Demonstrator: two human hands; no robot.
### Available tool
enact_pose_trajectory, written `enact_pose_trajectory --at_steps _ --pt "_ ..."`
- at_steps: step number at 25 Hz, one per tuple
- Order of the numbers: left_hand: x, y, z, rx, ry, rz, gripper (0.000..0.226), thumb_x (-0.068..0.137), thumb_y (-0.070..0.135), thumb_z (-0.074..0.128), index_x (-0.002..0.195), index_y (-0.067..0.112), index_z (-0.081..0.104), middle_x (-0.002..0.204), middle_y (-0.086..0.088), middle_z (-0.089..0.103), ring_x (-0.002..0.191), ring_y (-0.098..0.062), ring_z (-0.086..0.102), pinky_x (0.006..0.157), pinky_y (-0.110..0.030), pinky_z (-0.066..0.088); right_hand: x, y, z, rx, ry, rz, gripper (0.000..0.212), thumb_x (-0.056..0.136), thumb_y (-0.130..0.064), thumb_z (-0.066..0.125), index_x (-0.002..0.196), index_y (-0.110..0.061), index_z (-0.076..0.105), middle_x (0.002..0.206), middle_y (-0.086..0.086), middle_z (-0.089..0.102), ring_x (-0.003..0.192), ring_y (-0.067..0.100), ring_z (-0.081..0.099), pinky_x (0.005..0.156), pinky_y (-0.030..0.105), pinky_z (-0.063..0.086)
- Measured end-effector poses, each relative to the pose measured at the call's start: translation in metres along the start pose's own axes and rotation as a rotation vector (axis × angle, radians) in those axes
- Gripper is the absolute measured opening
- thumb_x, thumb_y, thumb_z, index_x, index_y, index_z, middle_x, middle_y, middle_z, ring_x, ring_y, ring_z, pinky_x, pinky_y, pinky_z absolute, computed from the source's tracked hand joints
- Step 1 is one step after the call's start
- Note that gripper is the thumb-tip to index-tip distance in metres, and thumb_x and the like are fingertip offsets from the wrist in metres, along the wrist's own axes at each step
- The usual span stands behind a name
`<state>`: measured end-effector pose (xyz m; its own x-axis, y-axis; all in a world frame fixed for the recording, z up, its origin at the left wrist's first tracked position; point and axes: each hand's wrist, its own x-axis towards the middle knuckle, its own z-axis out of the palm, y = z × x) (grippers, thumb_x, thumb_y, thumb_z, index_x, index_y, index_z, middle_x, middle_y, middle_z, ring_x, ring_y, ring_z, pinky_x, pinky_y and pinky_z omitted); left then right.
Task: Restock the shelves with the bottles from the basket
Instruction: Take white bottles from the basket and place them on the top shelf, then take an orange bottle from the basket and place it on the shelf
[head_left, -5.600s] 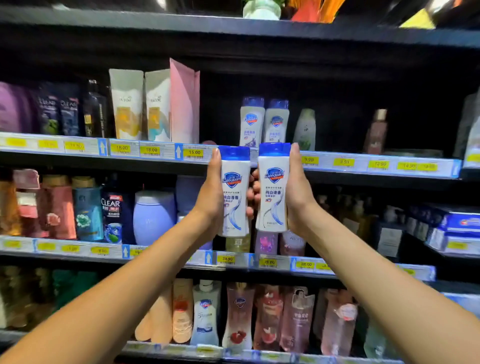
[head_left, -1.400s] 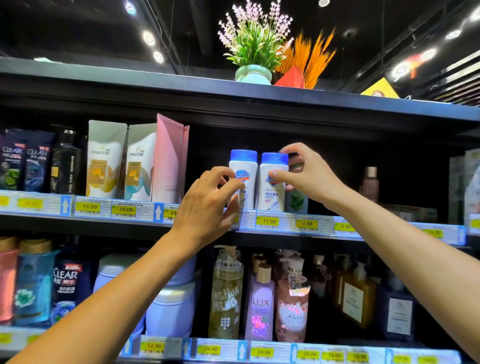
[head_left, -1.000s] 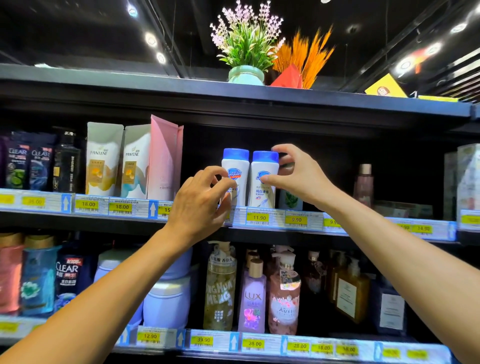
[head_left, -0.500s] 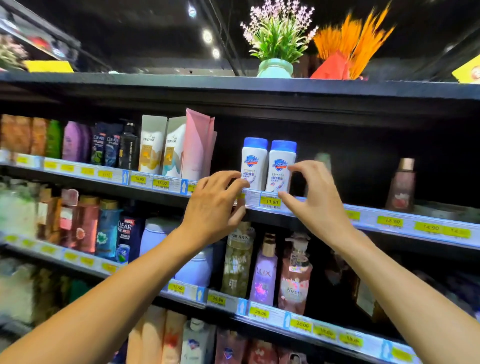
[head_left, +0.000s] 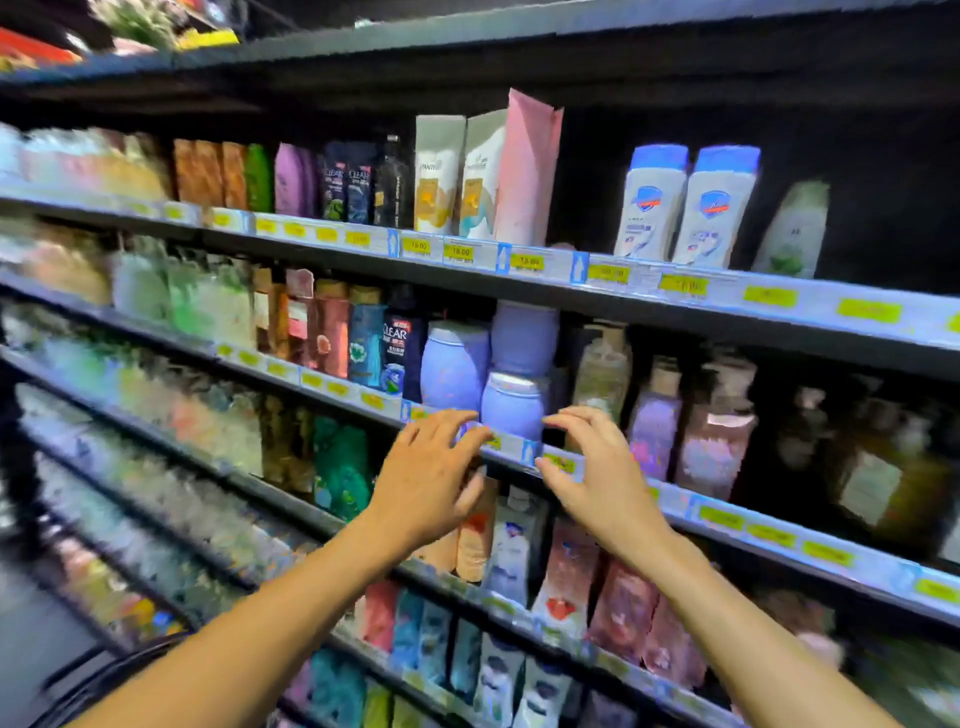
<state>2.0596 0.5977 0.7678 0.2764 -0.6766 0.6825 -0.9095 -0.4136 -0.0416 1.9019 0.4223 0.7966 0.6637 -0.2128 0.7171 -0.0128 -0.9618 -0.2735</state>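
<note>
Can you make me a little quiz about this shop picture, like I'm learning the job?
1. True or false: the left hand holds a bottle.
2. What colour are the caps of the two white bottles on the upper shelf? A red, B blue, C green.
3. Fill in: the pink pouch stands to the ____ of those bottles.
Key: 1 false; 2 B; 3 left.

A shop aisle, stocked shelves (head_left: 519, 291), yellow price tags (head_left: 460, 252)
</note>
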Motion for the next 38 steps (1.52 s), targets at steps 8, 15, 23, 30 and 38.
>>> enact_pose_trajectory --at_steps 8,15,23,30,38 --pt "-0.25 -0.095 0.049 -0.047 -0.45 -0.255 0.047 0.085 0.049 0.053 0.127 0.028 0.057 0.138 0.0 0.056 0.124 -0.024 0.057 0.095 -0.042 0.05 -0.139 -0.074 0.205 0.125 -0.483 0.276 0.047 0.093 -0.042 0.062 0.136 -0.024 0.054 0.136 -0.004 0.053 0.129 0.017 0.049 0.108 0.035 0.041" --pt "-0.46 -0.155 0.041 -0.078 -0.741 -0.524 0.048 0.082 0.049 0.049 0.123 0.026 0.057 0.131 -0.002 0.06 0.115 -0.027 0.063 0.083 -0.044 0.056 -0.242 -0.179 0.333 0.208 -0.871 0.362 0.061 0.082 -0.053 0.055 0.131 -0.017 0.06 0.128 0.005 0.059 0.122 0.025 0.056 0.104 0.034 0.042" --pt "-0.552 -0.191 0.007 -0.127 -0.904 -0.783 0.058 0.086 0.05 0.036 0.135 0.025 0.055 0.15 -0.003 0.049 0.134 -0.028 0.052 0.102 -0.045 0.046 -0.261 -0.257 0.421 0.222 -1.15 0.332 0.048 0.084 -0.035 0.071 0.126 -0.013 0.063 0.125 0.009 0.06 0.121 0.027 0.056 0.103 0.029 0.038" --pt "-0.551 -0.261 0.021 -0.1 -0.882 -0.896 0.052 0.097 0.045 0.046 0.145 0.027 0.043 0.16 0.0 0.034 0.147 -0.022 0.031 0.114 -0.042 0.029 -0.214 -0.276 0.504 0.262 -1.216 0.272 0.046 0.088 -0.032 0.071 0.13 -0.017 0.062 0.13 0.004 0.06 0.126 0.023 0.053 0.104 0.026 0.035" --pt "-0.506 -0.38 0.061 0.003 -0.923 -0.879 0.049 0.086 0.045 0.058 0.131 0.025 0.057 0.14 -0.004 0.057 0.127 -0.028 0.057 0.095 -0.044 0.051 -0.119 -0.266 0.622 0.38 -1.182 0.312 0.041 0.084 -0.027 0.073 0.123 -0.016 0.065 0.12 0.004 0.06 0.114 0.025 0.058 0.097 0.036 0.047"
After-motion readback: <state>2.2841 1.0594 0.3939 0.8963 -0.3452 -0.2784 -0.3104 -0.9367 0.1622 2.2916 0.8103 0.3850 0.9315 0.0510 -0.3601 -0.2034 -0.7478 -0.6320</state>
